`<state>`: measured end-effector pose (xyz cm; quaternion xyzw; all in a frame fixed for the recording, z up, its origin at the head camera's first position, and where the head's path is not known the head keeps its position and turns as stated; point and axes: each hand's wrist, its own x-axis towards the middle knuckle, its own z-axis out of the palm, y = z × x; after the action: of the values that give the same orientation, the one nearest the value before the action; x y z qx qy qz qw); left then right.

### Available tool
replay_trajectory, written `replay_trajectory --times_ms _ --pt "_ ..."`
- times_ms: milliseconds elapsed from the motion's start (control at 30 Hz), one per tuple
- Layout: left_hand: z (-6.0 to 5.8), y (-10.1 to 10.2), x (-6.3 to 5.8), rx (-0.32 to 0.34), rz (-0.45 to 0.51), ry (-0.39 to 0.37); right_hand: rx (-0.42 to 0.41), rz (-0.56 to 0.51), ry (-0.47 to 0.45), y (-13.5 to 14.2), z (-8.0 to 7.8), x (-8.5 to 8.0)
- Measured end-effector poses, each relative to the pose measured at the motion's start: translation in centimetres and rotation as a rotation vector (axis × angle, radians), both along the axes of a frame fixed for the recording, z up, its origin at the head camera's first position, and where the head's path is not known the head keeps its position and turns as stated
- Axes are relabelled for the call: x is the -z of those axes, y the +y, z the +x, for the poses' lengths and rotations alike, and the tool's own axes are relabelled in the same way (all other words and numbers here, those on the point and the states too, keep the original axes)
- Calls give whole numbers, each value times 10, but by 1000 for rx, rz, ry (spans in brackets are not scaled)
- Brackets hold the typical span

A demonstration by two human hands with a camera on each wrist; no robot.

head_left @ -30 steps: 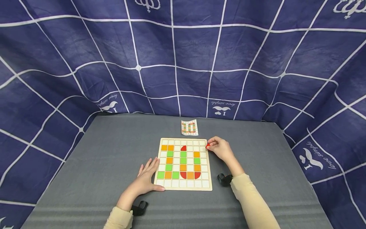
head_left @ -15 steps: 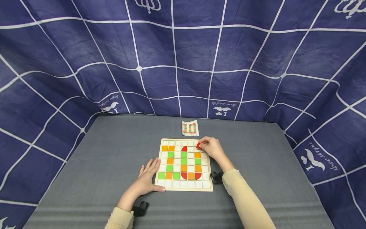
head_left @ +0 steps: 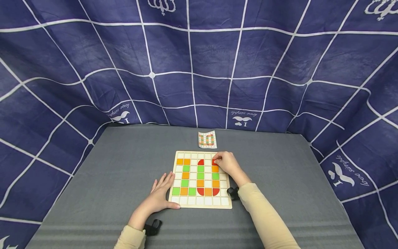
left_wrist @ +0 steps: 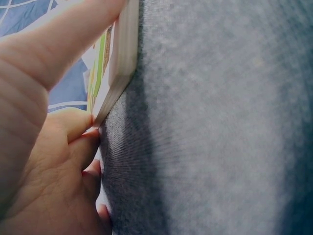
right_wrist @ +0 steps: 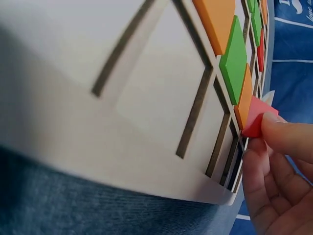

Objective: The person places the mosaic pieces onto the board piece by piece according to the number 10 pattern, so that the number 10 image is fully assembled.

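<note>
A square wooden grid board [head_left: 200, 200] lies on the table, with orange, green and red tiles in some of its cells. My left hand [head_left: 157, 197] rests at the board's near left corner, fingers spread along the left edge and thumb on the near edge. Between thumb and fingers, my right hand [head_left: 229, 165] pinches a red tile [right_wrist: 257, 117] at the far right part of the board. That tile is tilted in the right wrist view, right beside an orange tile [right_wrist: 243, 100]. In the head view the fingers partly cover it.
Behind the board lies a small printed card [head_left: 207, 139] with a coloured grid pattern. Grey cloth covers the table [head_left: 124, 159]. A blue curtain [head_left: 211, 90] with white lines hangs around its back and sides. Black wrist devices show on both arms.
My right hand has moved left from the board's right edge with the red tile, then lowered it to the cell above the orange tile. The left hand stays in place.
</note>
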<state>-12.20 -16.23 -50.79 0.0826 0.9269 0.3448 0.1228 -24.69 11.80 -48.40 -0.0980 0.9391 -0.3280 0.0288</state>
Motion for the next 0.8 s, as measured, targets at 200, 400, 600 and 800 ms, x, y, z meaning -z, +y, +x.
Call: replay_trajectory --times_ms 200,400,600,800 --pt "0 0 1 3 7 2 -7 38 33 -2 1 2" --pt "0 0 3 4 9 1 -2 93 53 -3 2 2" --pt "-1 -1 3 11 11 -6 5 46 2 5 6 -7" --pt "-1 -2 1 10 8 -12 58 -109 -51 30 13 -22"
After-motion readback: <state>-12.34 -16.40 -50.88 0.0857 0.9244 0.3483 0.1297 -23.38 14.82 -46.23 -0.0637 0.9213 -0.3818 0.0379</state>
